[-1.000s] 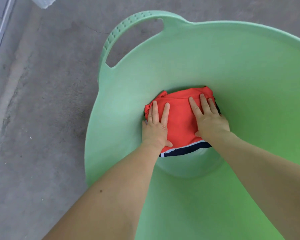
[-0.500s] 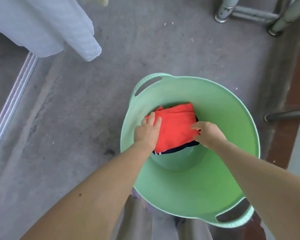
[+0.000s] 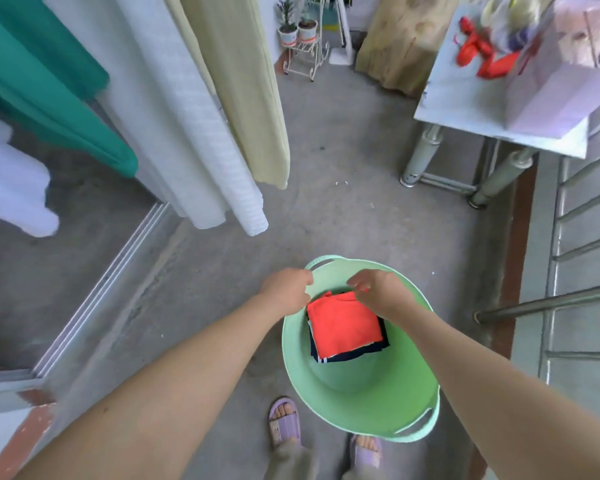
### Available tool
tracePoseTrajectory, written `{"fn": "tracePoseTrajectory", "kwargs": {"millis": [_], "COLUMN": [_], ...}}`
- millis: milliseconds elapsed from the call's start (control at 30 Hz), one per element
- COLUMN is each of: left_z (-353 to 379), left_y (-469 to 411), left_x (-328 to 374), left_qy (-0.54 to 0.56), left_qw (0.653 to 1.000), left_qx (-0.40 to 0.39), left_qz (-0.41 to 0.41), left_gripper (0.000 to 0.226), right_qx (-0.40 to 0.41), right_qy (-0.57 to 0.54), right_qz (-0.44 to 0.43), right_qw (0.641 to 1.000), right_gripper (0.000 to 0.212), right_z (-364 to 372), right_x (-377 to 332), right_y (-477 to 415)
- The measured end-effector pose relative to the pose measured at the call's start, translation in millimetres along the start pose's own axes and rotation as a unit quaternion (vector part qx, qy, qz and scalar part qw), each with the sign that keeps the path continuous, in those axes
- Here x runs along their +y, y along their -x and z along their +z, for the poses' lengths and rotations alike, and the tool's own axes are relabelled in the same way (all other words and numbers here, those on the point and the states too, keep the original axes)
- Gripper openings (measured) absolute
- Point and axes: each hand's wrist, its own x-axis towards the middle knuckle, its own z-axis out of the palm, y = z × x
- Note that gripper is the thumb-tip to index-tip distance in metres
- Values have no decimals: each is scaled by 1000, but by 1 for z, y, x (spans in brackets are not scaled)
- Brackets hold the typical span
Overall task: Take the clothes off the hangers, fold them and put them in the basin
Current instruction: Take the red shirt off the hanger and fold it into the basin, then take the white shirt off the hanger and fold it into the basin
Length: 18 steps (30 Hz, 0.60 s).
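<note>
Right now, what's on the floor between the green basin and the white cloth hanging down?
Nothing. Only bare grey concrete floor lies between the basin and the white cloth, as the head view shows.

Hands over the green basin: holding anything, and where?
Nothing is held: the left hand and right hand hover loosely curled above the folded orange-red garment in the round green plastic basin.
</note>
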Motion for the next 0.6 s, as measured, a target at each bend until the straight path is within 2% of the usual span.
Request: {"fn": "tracePoseTrajectory", "kwargs": {"millis": [167, 467, 600], "left_z": [-71, -172, -213], "left_y": [58, 171, 232], "left_x": [-4, -15, -18], "left_qy": [8, 49, 36], "left_qw": [999, 983, 973], "left_qx": [40, 169, 222], "left_qz": [-9, -55, -57], "left_gripper": [29, 28, 28], "right_qx": [7, 15, 26], "right_qy": [-5, -22, -83], "right_qz": [-63, -178, -228], "right_qw": [998, 984, 970], "right_gripper": [28, 24, 25], "right_z": [-43, -118, -148], "right_x": [-62, -164, -214], "right_y": [30, 87, 116]}}
